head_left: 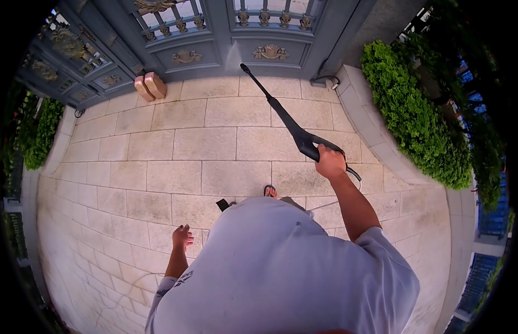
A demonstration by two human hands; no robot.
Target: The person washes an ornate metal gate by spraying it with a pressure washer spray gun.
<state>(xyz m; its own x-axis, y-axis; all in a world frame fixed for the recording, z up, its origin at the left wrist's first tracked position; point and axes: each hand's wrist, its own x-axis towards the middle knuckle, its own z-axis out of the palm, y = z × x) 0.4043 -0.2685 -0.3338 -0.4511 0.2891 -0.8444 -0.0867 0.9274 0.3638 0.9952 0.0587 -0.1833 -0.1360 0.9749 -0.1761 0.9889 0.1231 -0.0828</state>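
The person's right hand is wrapping around the rear grip of a black pressure washer gun, the fingers pressing in around the handle; whether a finger is squeezing the trigger, I cannot tell. The gun is slanting forward and to the left above the pale stone paving, its long lance ending in a dark nozzle near the foot of a grey paneled gate. A fine white fan of water spray is leaving the nozzle and spreading toward the gate's lower panels, just left of a gold relief ornament. Behind the grip, a black hose is curving down past the wrist. The left hand is hanging over the paving beside the person's body, its fingers loosely spread and slightly curling. A grey T-shirt is filling the lower middle of the view, and one foot in a dark flip-flop is showing beyond its hem. Two copper-colored housings are standing side by side at the gate's base, left of the nozzle. Leafy green shrubs are growing behind a low stone planter wall on the right, while a smaller hedge is bordering the far left.
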